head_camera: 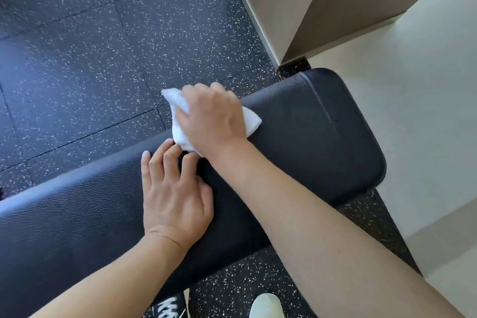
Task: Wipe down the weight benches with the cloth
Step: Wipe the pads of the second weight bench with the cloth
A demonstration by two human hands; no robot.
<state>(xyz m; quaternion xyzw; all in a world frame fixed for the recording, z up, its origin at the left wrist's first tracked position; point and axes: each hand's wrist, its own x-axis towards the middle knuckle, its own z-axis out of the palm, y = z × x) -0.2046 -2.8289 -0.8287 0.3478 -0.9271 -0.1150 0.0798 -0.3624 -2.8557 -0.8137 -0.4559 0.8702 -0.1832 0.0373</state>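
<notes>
- The white cloth (180,121) lies bunched on the far edge of the weight bench (309,142), near its rounded end, with one corner sticking out past the edge over the floor and another corner showing to the right of the hand.
- The right hand (214,121) sits on top of the cloth, palm down, its fingers (198,90) curled over the bunched fabric and gripping it against the pad.
- The left hand (175,196) rests flat on the surface just beside the cloth, fingers (154,162) straight and slightly spread; its fingertips reach the cloth's near edge and appear to touch it.
- The right forearm crosses diagonally over the pad from the lower right.
- The bench pad is dark, grained leather-like upholstery with a stitched seam (318,100) near its rounded end; it runs from lower left to upper right.
- Under and around it is black rubber flooring (90,64) with white speckles, laid in tiles.
- Beyond the bench end stands a beige wall corner (278,8), with a pale floor (413,85) to the right.
- A white shoe (265,304) and a black-and-white shoe (169,307) show at the bottom edge.
</notes>
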